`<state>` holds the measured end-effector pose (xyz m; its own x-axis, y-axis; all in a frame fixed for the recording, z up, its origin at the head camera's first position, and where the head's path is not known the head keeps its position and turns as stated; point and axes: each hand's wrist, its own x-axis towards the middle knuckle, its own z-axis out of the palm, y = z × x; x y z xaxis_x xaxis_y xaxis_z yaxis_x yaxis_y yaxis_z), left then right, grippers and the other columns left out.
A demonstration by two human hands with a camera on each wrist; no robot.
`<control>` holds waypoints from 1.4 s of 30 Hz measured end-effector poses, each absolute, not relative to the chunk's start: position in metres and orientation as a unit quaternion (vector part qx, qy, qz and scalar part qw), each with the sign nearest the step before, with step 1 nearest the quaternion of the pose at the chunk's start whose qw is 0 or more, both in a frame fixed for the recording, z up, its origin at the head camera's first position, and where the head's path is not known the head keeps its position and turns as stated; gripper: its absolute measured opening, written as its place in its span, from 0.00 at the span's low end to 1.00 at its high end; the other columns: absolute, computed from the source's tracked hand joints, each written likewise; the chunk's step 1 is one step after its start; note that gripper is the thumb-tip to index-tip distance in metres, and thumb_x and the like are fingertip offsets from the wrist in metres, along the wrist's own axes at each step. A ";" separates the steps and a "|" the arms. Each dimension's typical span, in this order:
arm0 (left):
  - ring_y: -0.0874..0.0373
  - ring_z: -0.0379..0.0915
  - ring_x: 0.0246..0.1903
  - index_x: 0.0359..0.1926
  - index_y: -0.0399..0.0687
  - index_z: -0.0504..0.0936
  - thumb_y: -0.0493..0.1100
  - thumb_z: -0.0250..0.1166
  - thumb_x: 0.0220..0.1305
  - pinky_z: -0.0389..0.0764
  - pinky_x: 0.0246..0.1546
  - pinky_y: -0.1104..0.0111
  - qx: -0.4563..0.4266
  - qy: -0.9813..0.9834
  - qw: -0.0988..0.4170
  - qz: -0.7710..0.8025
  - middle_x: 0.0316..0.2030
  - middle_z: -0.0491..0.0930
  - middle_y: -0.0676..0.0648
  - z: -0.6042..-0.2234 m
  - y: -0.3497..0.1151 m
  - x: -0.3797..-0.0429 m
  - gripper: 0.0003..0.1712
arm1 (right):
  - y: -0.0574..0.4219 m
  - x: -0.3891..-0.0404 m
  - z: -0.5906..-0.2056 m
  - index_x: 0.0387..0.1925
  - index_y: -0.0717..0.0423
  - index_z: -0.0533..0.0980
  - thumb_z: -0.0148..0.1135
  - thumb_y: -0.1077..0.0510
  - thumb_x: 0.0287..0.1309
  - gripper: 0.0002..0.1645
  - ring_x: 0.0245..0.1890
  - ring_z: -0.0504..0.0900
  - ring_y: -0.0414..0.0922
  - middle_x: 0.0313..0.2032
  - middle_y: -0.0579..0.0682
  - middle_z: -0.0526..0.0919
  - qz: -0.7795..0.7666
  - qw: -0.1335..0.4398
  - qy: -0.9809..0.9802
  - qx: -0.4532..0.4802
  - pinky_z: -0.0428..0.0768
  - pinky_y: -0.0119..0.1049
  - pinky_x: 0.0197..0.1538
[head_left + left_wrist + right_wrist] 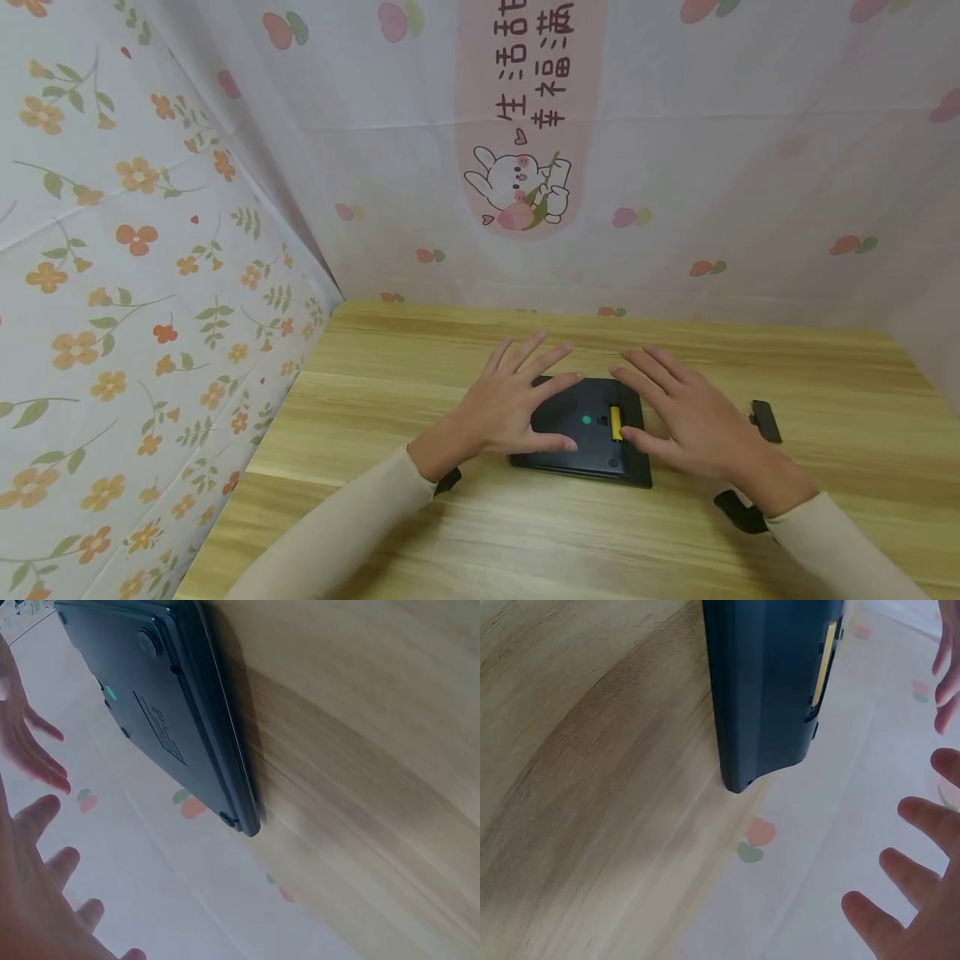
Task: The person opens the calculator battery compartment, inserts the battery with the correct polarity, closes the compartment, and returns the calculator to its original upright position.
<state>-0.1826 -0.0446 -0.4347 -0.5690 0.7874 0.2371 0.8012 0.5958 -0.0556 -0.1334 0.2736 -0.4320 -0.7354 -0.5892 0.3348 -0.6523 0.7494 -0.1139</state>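
Observation:
A flat black device like a calculator [573, 429] lies with its underside up on the table. A yellow battery [616, 422] sits in its uncovered slot, near the right end. My left hand [504, 410] is spread over the device's left side, fingers straight and apart, holding nothing. Over the right side, my right hand [693, 425] is spread as well, its thumb overlapping the battery's edge in the head view. In the right wrist view, the battery [824, 666] shows as a strip in the slot, and the right fingers [911, 877] stand apart from the device.
A small black battery cover [766, 421] lies on the wooden table [375, 400], right of my right hand. Behind the table hangs a white cloth [660, 150] with a rabbit print. A flowered cloth [150, 292] hangs along the left side.

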 end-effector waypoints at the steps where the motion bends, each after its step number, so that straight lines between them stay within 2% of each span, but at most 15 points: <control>1: 0.43 0.37 0.87 0.84 0.70 0.69 0.86 0.61 0.63 0.52 0.79 0.33 -0.449 -0.885 0.119 -0.025 0.88 0.50 0.52 -0.434 -0.044 -0.183 0.54 | 0.274 -0.133 -0.432 0.83 0.48 0.68 0.72 0.35 0.70 0.48 0.80 0.62 0.67 0.82 0.57 0.65 0.111 0.139 -0.925 0.335 0.73 0.72 0.67; 8: 0.44 0.33 0.88 0.85 0.70 0.67 0.85 0.63 0.63 0.45 0.81 0.34 -0.452 -0.886 0.105 -0.024 0.89 0.47 0.52 -0.435 -0.043 -0.185 0.55 | 0.279 -0.134 -0.436 0.82 0.50 0.68 0.72 0.35 0.69 0.50 0.80 0.62 0.67 0.82 0.58 0.65 0.104 0.144 -0.925 0.337 0.73 0.73 0.66; 13: 0.41 0.35 0.87 0.86 0.70 0.65 0.86 0.62 0.63 0.49 0.79 0.32 -0.455 -0.884 0.100 -0.016 0.89 0.47 0.51 -0.438 -0.042 -0.185 0.56 | 0.291 -0.135 -0.442 0.83 0.50 0.68 0.74 0.35 0.68 0.50 0.80 0.62 0.66 0.82 0.59 0.65 0.099 0.125 -0.935 0.316 0.72 0.72 0.67; 18: 0.43 0.35 0.87 0.87 0.72 0.63 0.87 0.60 0.64 0.49 0.80 0.33 -0.451 -0.888 0.086 -0.002 0.89 0.46 0.52 -0.441 -0.040 -0.184 0.57 | 0.310 -0.135 -0.451 0.82 0.51 0.69 0.75 0.37 0.66 0.51 0.77 0.66 0.67 0.81 0.58 0.66 0.090 0.122 -0.945 0.291 0.72 0.71 0.67; 34: 0.40 0.46 0.85 0.87 0.70 0.63 0.86 0.60 0.65 0.59 0.77 0.34 -0.441 -0.895 0.059 -0.011 0.88 0.49 0.50 -0.451 -0.036 -0.187 0.56 | 0.382 -0.130 -0.467 0.80 0.58 0.68 0.76 0.34 0.64 0.54 0.74 0.66 0.70 0.77 0.64 0.68 0.071 0.088 -0.965 0.238 0.71 0.74 0.64; 42: 0.41 0.46 0.85 0.88 0.71 0.59 0.86 0.59 0.66 0.59 0.77 0.35 -0.428 -0.903 0.022 -0.011 0.88 0.48 0.51 -0.454 -0.034 -0.188 0.57 | 0.407 -0.120 -0.470 0.79 0.59 0.69 0.77 0.37 0.65 0.52 0.72 0.67 0.71 0.75 0.66 0.69 0.088 0.059 -0.971 0.212 0.70 0.72 0.63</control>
